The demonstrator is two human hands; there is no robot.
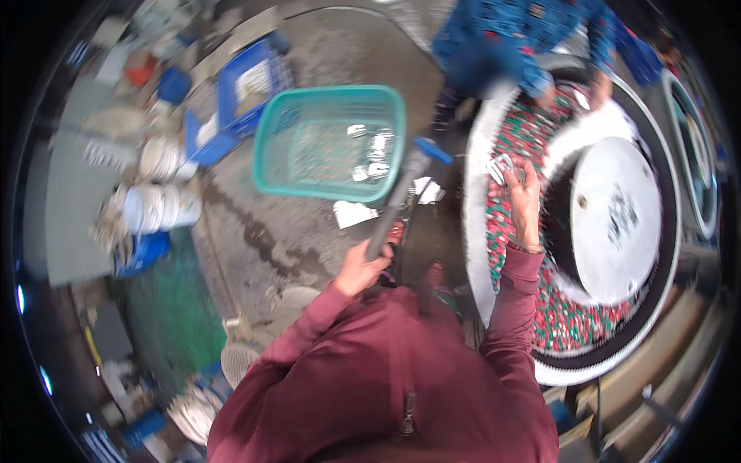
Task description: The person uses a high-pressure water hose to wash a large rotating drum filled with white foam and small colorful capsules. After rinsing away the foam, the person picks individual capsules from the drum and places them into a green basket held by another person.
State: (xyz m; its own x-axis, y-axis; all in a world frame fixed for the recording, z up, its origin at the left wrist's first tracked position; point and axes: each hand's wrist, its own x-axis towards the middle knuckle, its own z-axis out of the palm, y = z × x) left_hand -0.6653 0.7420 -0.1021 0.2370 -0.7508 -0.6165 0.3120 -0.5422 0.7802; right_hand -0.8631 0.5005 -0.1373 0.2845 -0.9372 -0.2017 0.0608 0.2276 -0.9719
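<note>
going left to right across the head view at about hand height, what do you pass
white buckets → teal basket → left hand gripping a dark handle → right hand holding small white pieces → ring of red and green pieces → white round disc

Grey concrete floor (309, 231) fills the middle, stained and wet-looking in streaks. At ten o'clock, blue crates (247, 85) sit among stacked white round containers (158, 208). Toward eight o'clock lies a green mat (174, 316) beside a grey slab (73, 208). At three o'clock a big round machine table with a white toothed rim (472, 231) curves away, and at one o'clock another person in a blue patterned top (525, 31) leans over it. Light is even daylight, slightly blurred.
</note>
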